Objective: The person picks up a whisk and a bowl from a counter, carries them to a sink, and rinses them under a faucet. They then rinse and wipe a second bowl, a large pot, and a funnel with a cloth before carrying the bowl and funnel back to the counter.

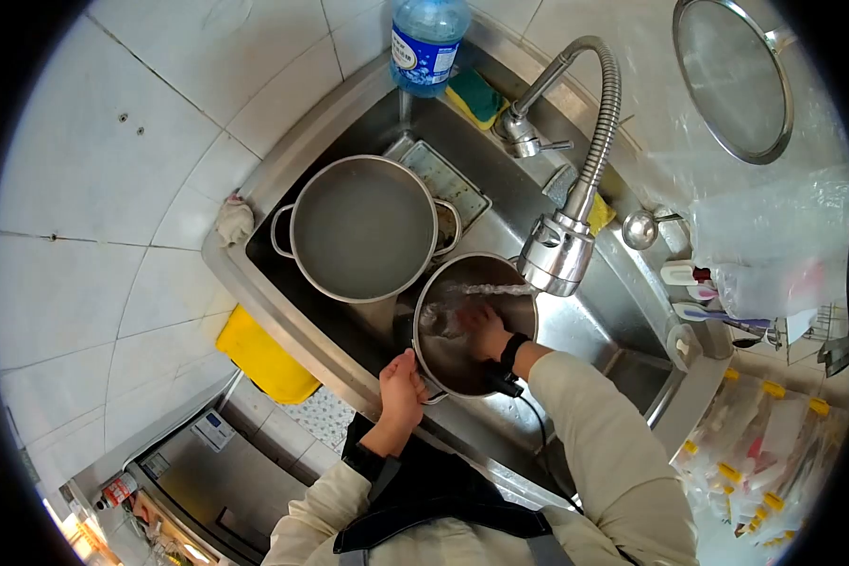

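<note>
A deep steel pot (pixel 521 363) sits in the sink, with water running into it from the faucet (pixel 557 255). My left hand (pixel 402 389) is closed at the pot's near left edge, by its side handle. Inside the pot, my right hand (pixel 484 332) reaches toward the bottom; splashing water and blur hide its fingers. A second, larger two-handled pot (pixel 363 226) full of cloudy water stands to the left, close to the first.
The steel sink (pixel 575 330) surrounds both pots, with a shallow tray (pixel 457 179) behind them. A blue bottle (pixel 427 47) and a green-and-yellow sponge (pixel 476 97) are on the back ledge. A strainer (pixel 734 80) and a ladle (pixel 640 229) are at right.
</note>
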### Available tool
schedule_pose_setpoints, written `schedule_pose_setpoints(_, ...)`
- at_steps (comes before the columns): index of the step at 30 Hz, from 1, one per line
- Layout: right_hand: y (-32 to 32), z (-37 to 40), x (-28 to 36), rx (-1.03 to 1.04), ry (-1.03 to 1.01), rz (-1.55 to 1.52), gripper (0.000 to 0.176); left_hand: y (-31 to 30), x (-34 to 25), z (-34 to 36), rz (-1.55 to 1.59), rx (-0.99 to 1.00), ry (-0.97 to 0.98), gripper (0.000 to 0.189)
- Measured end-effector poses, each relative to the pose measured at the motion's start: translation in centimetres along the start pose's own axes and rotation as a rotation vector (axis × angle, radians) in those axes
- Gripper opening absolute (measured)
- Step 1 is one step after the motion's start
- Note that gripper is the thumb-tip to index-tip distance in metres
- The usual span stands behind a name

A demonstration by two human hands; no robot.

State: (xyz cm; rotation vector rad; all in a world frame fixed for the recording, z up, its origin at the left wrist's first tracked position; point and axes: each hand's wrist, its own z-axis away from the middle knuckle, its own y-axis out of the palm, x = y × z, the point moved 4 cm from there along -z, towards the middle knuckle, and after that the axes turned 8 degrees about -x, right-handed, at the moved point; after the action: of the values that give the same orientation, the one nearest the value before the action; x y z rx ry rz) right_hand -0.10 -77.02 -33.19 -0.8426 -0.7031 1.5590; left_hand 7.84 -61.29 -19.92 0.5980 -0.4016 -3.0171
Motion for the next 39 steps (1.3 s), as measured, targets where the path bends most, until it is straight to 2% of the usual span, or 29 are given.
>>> schedule_pose_setpoints(1, 1.7, -1.0, 0.4, -0.001, 0.0, 0.002, 0.049, 0.0, 0.1, -0.3, 0.002, 0.001, 0.002, 0.032)
schedule_pose_setpoints(2, 4.4, -1.9, 1.9, 0.254, -0.136, -0.354, 0.05, -0.2, 0.2, -0.7, -0.007, -0.006, 0.054, 0.032)
schedule_pose_setpoints(4, 4.1, -1.2, 3.3, 0.515, -0.266, -0.722, 0.051, -0.5, 0.3, -0.5, -0.025, -0.014, 0.097, 0.032)
schedule_pose_setpoints(6, -0.9, -0.6, 0.2, 0.4, -0.205, -0.137, 0.052, -0.2, 0.0, -0.3, -0.014, -0.004, 0.012, 0.032)
schedule_pose_setpoints(7, 0.3, -0.9, -0.1, 0.396, -0.202, -0.136, 0.052, -0.2, 0.0, -0.4, -0.015, 0.0, 0.015, 0.032)
schedule_pose_setpoints(9, 0.8, -1.4, -1.5, 0.148, -0.097, 0.074, 0.054, -0.3, 0.1, -0.4, -0.034, -0.005, 0.008, 0.032)
schedule_pose_setpoints(10, 0.5, -1.2, -0.7, 0.15, -0.097, 0.069, 0.054, -0.4, 0.2, -0.4, -0.038, -0.007, 0.005, 0.032)
schedule_pose_setpoints(12, 0.3, -0.4, 1.9, 0.479, -0.144, -0.682, 0.056, 0.1, -0.1, -0.3, -0.051, 0.011, 0.044, 0.032)
schedule_pose_setpoints(14, -0.4, -0.7, 1.8, 0.325, -0.277, -0.735, 0.052, 0.4, -0.1, -0.3, -0.051, 0.027, 0.033, 0.032)
schedule_pose_setpoints(16, -4.6, 1.1, 0.0, 0.495, -0.127, -1.001, 0.049, 0.1, -0.1, -0.3, -0.06, 0.021, 0.016, 0.032)
schedule_pose_setpoints(17, -5.8, 1.8, -0.7, 0.418, -0.213, -0.835, 0.045, 0.0, -0.1, -0.4, -0.069, 0.018, 0.02, 0.032)
schedule_pose_setpoints(18, -3.1, 1.9, -1.0, 0.396, -0.233, -0.706, 0.042, 0.1, -0.1, -0.5, -0.078, 0.018, 0.023, 0.032)
schedule_pose_setpoints(19, -6.7, 3.6, -2.7, 0.44, -0.117, -0.509, 0.036, 0.4, -0.4, -0.2, -0.079, 0.036, 0.042, 0.032)
schedule_pose_setpoints(21, -8.9, 5.3, -6.0, -0.08, 0.004, -0.373, 0.03, 0.2, -0.7, -0.6, -0.096, 0.029, 0.029, 0.032)
schedule_pose_setpoints(22, -10.6, 6.9, -7.7, -0.656, 0.104, -0.567, 0.035, 0.1, -0.6, -0.8, -0.101, 0.021, 0.014, 0.032)
schedule_pose_setpoints(23, -10.0, 8.2, -9.1, -0.628, 0.23, -0.635, 0.044, 0.2, -0.7, -1.0, -0.107, 0.026, 0.015, 0.032)
schedule_pose_setpoints(24, -10.7, 9.0, -9.5, -0.614, 0.283, -0.446, 0.053, 0.3, -0.8, -1.0, -0.127, 0.041, 0.02, 0.032)
schedule_pose_setpoints(26, -9.7, 8.6, -9.4, -0.652, 0.346, -0.468, 0.062, 0.3, -0.6, -0.9, -0.176, 0.064, 0.028, 0.031)
schedule_pose_setpoints(28, -8.0, 7.4, -8.8, -0.838, 0.491, -0.808, 0.068, 0.9, -0.7, -1.2, -0.167, 0.102, 0.032, 0.031)
schedule_pose_setpoints(30, -7.7, 7.1, -9.4, -0.926, 0.555, -0.761, 0.074, 1.1, -0.7, -1.3, -0.192, 0.119, 0.029, 0.031)
schedule_pose_setpoints(32, -4.6, 7.0, -11.6, -0.987, 1.129, -1.194, 0.07, 1.2, -0.5, -1.4, -0.207, 0.135, 0.031, 0.031)
schedule_pose_setpoints(33, -2.4, 6.0, -12.6, -0.538, 0.976, -1.537, 0.061, 1.2, -0.4, -1.5, -0.204, 0.146, 0.021, 0.03)
schedule_pose_setpoints(34, -1.9, 7.2, -12.7, -0.562, 0.98, -1.548, 0.061, 1.1, -0.5, -1.2, -0.204, 0.158, 0.01, 0.029)
schedule_pose_setpoints(36, -2.0, 8.7, -12.4, -0.765, 0.741, -1.842, 0.049, 1.0, -0.8, -0.5, -0.257, 0.151, 0.06, 0.028)
schedule_pose_setpoints(37, -2.7, 10.8, -11.5, -0.658, 0.809, -2.073, 0.045, 1.2, -1.0, -0.3, -0.294, 0.128, 0.089, 0.027)
schedule_pose_setpoints(39, -3.6, 15.1, -10.7, -0.751, 0.801, -2.158, 0.032, 1.1, -1.2, 0.7, -0.344, 0.189, 0.079, 0.026)
